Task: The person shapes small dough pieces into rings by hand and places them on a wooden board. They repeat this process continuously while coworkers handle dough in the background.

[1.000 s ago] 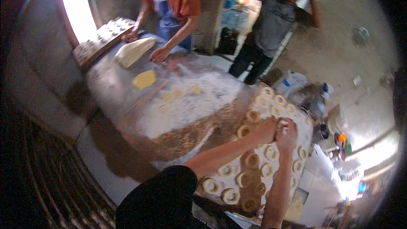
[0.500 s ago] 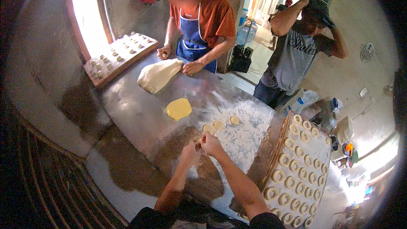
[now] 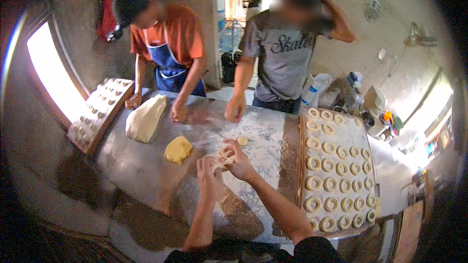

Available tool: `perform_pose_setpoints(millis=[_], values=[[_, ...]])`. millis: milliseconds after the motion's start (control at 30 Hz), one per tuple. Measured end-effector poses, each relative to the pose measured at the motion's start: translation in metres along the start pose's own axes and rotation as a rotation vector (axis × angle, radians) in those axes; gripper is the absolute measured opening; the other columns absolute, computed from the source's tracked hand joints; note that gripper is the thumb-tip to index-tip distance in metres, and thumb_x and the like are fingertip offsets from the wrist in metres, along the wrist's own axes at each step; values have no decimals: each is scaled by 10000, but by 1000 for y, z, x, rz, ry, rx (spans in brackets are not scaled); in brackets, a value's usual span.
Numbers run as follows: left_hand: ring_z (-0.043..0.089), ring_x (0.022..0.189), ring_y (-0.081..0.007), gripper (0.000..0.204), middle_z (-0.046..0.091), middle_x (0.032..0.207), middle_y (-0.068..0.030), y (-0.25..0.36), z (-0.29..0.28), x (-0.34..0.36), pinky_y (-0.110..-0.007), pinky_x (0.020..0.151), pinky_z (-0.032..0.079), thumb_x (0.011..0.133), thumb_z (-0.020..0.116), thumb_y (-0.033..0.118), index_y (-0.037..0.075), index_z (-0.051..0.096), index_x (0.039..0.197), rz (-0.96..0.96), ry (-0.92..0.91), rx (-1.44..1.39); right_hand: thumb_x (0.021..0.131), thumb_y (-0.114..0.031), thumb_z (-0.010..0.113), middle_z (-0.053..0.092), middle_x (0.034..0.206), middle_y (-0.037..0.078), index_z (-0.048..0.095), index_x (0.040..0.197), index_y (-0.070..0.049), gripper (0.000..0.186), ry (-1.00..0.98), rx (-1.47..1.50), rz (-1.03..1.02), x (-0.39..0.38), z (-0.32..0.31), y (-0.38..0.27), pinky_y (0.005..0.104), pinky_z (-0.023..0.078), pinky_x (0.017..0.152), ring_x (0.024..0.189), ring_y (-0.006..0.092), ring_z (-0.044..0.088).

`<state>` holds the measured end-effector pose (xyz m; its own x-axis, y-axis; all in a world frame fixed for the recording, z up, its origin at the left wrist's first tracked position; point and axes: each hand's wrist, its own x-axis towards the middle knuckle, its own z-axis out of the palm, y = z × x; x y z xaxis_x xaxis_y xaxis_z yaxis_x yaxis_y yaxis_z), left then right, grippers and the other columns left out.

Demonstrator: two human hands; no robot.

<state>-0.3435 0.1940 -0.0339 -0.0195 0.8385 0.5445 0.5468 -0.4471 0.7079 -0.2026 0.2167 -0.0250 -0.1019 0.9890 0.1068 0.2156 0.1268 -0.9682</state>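
Note:
My left hand [image 3: 208, 179] and my right hand [image 3: 239, 163] meet above the floured metal table [image 3: 265, 165]. Between them is a piece of pale dough [image 3: 220, 161], held with the fingers of both hands. It looks stretched, with a curved part by the right thumb; its full shape is partly hidden by the fingers. Just beyond my right hand a small round dough piece [image 3: 242, 140] lies on the flour. Left of my hands sits a flattened lump of yellow dough [image 3: 178, 149].
A tray [image 3: 301, 165] with rows of dough rings stands on the right. Across the table, a person in a blue apron [image 3: 168, 61] has fists beside a large pale dough mass [image 3: 146, 119]. Another person in grey [image 3: 282, 58] reaches over. A tray of small dough pieces [image 3: 127, 90] stands left.
My view has swung to the right. My hands now show the dough piece stretched between them. The person in grey has lowered one arm over the table; the other stays raised.

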Motion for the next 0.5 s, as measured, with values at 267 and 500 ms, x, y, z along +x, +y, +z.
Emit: perform_pose_setpoints(millis=[267, 500], values=[[553, 1017, -228, 380, 515, 1108, -95, 42, 86, -26, -375, 803, 490, 942, 535, 40, 48, 415, 1302, -38, -49, -1491, 990, -346, 531, 614, 862, 38, 438, 1319, -96, 424, 9, 280, 44, -46, -90, 4, 338, 536, 704, 734, 156, 589], [545, 713, -145, 295, 589, 898, -63, 154, 169, -21, -304, 640, 470, 1068, 349, 283, 60, 486, 1205, -6, -160, -498, 1001, -483, 471, 626, 851, 15, 427, 1340, -91, 520, 138, 142, -223, -82, -205, 1, 301, 502, 718, 733, 139, 587]])
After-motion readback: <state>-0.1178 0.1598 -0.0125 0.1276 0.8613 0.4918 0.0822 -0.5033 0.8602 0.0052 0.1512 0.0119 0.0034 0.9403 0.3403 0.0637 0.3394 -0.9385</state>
